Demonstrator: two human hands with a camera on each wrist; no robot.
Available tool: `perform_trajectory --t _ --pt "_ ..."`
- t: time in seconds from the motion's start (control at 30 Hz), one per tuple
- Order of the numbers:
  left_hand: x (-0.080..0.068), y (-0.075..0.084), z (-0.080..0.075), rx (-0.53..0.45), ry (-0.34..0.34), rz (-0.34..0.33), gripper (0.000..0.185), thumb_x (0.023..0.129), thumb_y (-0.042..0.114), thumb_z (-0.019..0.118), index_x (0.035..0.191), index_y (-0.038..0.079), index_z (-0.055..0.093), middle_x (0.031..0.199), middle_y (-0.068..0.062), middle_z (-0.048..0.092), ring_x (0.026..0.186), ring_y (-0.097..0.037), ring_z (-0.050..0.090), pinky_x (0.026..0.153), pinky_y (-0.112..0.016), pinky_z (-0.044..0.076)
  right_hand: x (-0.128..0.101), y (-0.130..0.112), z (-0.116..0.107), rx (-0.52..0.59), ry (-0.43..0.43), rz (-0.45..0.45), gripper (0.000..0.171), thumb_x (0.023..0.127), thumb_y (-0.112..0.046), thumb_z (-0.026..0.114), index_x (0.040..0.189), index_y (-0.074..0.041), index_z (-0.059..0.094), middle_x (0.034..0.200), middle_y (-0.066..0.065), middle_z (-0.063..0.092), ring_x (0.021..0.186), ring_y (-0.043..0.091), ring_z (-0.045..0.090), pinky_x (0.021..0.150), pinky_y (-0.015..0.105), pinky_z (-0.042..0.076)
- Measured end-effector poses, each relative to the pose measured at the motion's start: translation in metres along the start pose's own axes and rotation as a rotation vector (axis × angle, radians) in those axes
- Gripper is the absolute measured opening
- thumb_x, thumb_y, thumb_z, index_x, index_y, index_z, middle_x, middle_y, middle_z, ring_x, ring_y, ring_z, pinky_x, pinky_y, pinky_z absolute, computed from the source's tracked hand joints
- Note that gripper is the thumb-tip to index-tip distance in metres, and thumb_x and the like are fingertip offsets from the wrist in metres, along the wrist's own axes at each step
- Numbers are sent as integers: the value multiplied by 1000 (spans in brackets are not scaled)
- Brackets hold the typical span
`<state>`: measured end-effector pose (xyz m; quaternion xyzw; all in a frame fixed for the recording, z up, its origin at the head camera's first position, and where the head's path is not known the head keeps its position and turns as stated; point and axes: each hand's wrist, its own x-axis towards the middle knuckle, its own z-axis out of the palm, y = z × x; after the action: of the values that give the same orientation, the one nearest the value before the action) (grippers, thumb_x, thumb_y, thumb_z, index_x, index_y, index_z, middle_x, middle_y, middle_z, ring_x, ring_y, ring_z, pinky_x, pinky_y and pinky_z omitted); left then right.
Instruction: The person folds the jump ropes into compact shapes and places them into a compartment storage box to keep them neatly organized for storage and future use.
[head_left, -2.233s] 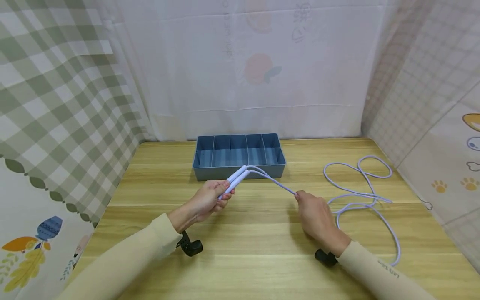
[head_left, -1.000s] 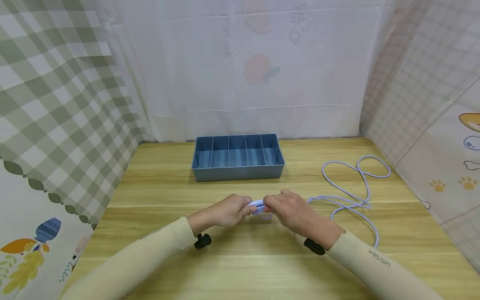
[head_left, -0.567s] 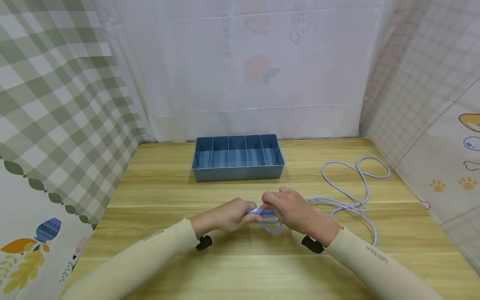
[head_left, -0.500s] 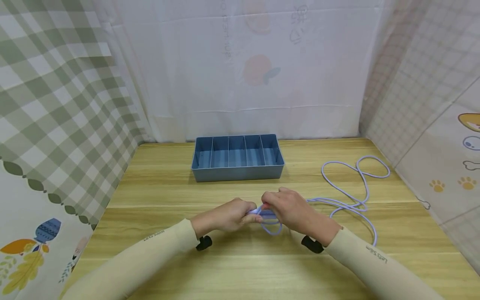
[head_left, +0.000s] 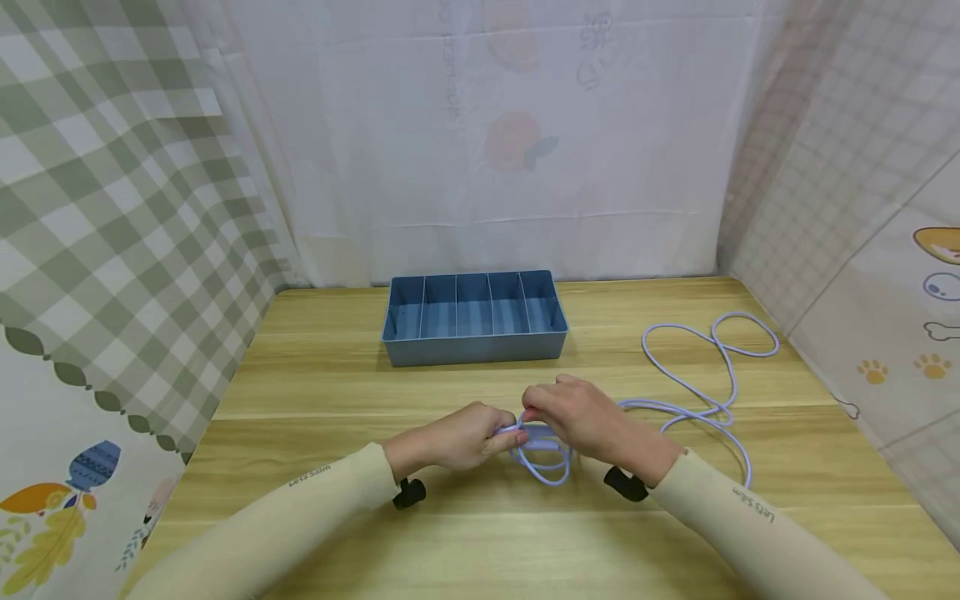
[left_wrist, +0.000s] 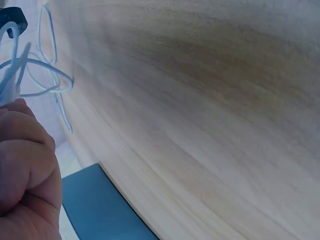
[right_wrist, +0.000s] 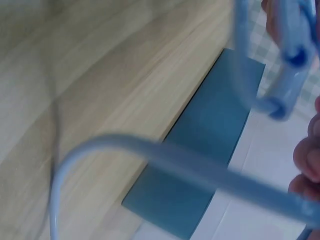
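Note:
A lavender jump rope is held between both hands, low over the middle of the table. In the head view my left hand (head_left: 465, 437) grips its two handles, with a turn of cord near the thumb. My right hand (head_left: 581, 417), just beside it, pinches the cord close to the handles. The right wrist view shows the handle ends (right_wrist: 287, 95) side by side and the cord (right_wrist: 200, 172) arching across, blurred. Below the hands hangs a small loop of cord. My left fingers (left_wrist: 27, 155) are curled in the left wrist view; the right fingertips are partly hidden.
A blue-grey tray (head_left: 476, 348) with several bare compartments stands behind the hands. The rest of the cord lies in loose loops on the wooden table (head_left: 480, 542) at the right. Patterned cloths (head_left: 495, 225) hang around the back and sides.
The hands have come together from apart, lower and nearer me. The right hand has brought cord to the handles, and a loop now hangs below. Less cord lies loose at the right.

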<state>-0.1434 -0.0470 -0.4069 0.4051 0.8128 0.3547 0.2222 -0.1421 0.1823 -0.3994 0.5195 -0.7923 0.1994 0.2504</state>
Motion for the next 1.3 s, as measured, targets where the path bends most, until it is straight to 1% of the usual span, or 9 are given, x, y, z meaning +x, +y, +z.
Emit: perform_trajectory --t 0.2,0.3,0.43,0.57,0.77,0.93,1.0,1.13,1.3 --pt "-4 -1 0 -114 -19 -1 39 110 28 51 92 -3 65 61 9 41 53 -3 34 53 -20 30 -7 16 -6 198 -56 19 7 101 -19 66 101 -12 66 92 -8 65 80 7 59 72 22 48" --pt "-6 -5 -1 -208 -29 1 35 110 26 50 93 0 65 62 8 43 54 -4 35 52 -21 29 -12 25 -12 267 -74 72 16 92 -4 73 108 -8 70 99 -5 68 89 10 62 81 22 50" --pt "-8 -5 -4 -352 -39 16 29 110 23 50 95 4 66 64 5 44 55 -6 36 50 -22 28 -21 34 -14 279 -63 138 23 91 2 72 113 -6 73 97 -1 69 85 9 61 77 19 49" --pt "-8 -2 -6 -490 -49 19 30 111 23 49 98 1 64 65 4 44 54 -8 36 49 -21 28 -28 40 -7 299 -25 196 24 92 8 68 112 -4 74 96 1 70 83 11 62 74 22 52" --pt "-8 2 -9 -666 -32 -30 36 112 29 46 105 -2 62 68 0 44 53 -11 35 46 -23 27 -36 37 5 379 -39 359 25 90 12 68 108 -3 75 93 4 72 84 10 64 74 29 55" --pt "-6 -1 -12 -766 53 -101 38 112 34 44 104 0 61 70 -1 43 55 -10 35 47 -23 26 -38 27 11 319 -163 473 25 86 15 68 102 -4 73 94 4 74 87 12 66 76 33 57" --pt "-5 -3 -13 -807 92 -134 39 111 35 45 103 0 60 71 -1 44 56 -10 35 48 -23 26 -38 22 13 251 -228 480 20 92 10 65 102 -6 72 96 4 75 89 16 68 77 35 58" --pt "-4 -5 -15 -846 159 -176 41 111 34 45 114 -4 60 73 0 43 57 -10 35 50 -22 26 -34 13 15 149 -335 450 12 99 -2 64 105 -8 72 97 3 75 85 17 70 74 38 58" --pt "-3 -6 -15 -846 256 -203 40 112 33 44 120 -4 58 74 0 42 57 -9 33 50 -21 25 -30 -3 17 46 -370 405 9 98 -5 66 105 -8 70 94 0 72 78 11 64 69 30 51"
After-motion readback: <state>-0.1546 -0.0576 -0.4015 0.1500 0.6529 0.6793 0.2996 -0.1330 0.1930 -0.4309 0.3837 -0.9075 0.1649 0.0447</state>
